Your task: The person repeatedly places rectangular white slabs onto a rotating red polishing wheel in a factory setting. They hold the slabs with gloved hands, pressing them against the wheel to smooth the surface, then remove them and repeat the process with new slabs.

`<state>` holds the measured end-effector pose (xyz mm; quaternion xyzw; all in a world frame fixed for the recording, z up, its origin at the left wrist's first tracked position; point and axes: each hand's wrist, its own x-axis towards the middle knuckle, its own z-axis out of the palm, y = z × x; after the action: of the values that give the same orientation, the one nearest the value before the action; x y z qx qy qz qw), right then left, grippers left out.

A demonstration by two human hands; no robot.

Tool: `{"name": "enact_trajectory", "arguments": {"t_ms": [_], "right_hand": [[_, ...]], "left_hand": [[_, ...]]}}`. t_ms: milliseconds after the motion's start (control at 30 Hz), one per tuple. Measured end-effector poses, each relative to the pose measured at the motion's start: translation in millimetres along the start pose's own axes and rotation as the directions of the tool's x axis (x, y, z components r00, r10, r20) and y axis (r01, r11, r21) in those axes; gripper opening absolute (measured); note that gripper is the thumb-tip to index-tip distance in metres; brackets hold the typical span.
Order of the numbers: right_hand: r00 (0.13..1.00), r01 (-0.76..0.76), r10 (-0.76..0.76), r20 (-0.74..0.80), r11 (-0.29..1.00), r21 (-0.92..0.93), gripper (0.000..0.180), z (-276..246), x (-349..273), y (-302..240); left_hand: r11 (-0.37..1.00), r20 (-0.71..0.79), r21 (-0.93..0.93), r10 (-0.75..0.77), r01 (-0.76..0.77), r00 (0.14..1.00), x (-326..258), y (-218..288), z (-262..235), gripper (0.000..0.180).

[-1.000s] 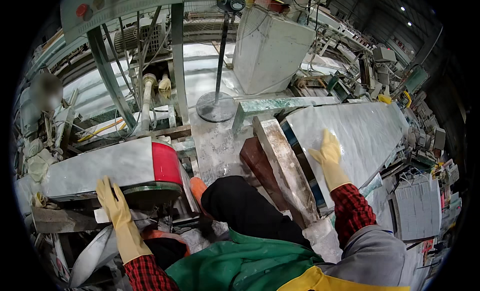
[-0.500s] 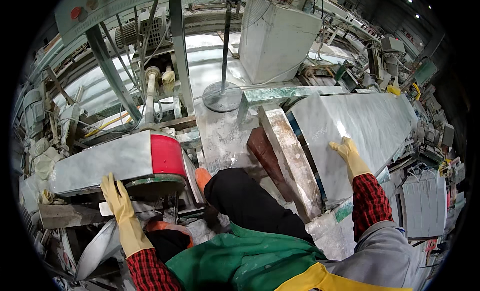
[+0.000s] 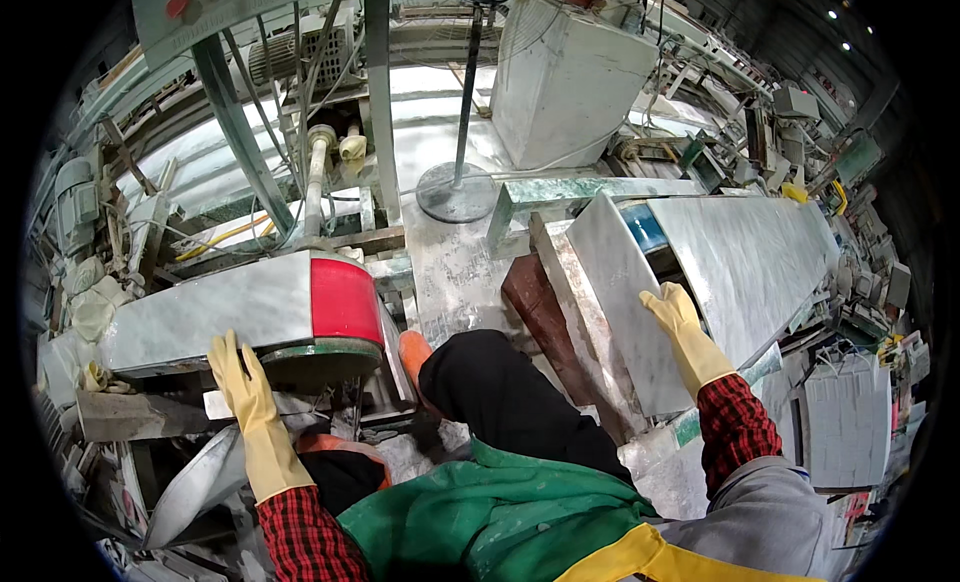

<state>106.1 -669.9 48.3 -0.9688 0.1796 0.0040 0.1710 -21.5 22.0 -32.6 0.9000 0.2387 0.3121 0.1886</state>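
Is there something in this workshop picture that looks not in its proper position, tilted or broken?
Yes. The grey stone slab under the right hand stands tilted on its edge, leaning against other slabs beside a reddish-brown slab, not lying flat. The left hand rests by the machine's red-and-grey guard. No breakage is clearly visible.

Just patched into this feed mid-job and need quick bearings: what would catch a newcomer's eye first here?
First, the two yellow-gloved hands: the right hand grips the edge of a grey stone slab leaning upright at right of centre, and the left hand rests on the machine guard at lower left. That guard's bright red panel stands out, as does the green apron at the bottom.
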Motion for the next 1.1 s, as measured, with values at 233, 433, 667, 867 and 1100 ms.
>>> {"name": "enact_trajectory", "arguments": {"t_ms": [233,433,667,867,1100], "right_hand": [[0.986,0.06,-0.049,0.161,0.996,-0.064,0.048,-19,-15,-18],[0.944,-0.105,0.111,0.312,0.994,-0.034,0.053,-10,-36,-8],[0.931,-0.104,0.083,0.354,0.994,0.042,0.044,-21,-44,-25],[0.921,-0.073,0.028,0.388,0.992,0.101,0.049,-15,-47,-14],[0.908,-0.031,0.052,0.416,0.998,-0.057,0.052,-13,-54,-26]], "left_hand": [[0.999,0.0,-0.039,-0.028,0.028,1.0,-1,5,-6,0.043],[0.988,0.042,-0.142,-0.048,0.053,0.998,-6,-4,-11,0.043],[0.983,0.098,-0.178,-0.025,0.042,0.995,-6,-5,-17,0.043],[0.983,0.143,-0.156,-0.069,0.092,0.987,-2,5,-16,0.044],[0.988,0.091,-0.154,-0.007,0.021,0.996,-2,-8,-8,0.043]]}}
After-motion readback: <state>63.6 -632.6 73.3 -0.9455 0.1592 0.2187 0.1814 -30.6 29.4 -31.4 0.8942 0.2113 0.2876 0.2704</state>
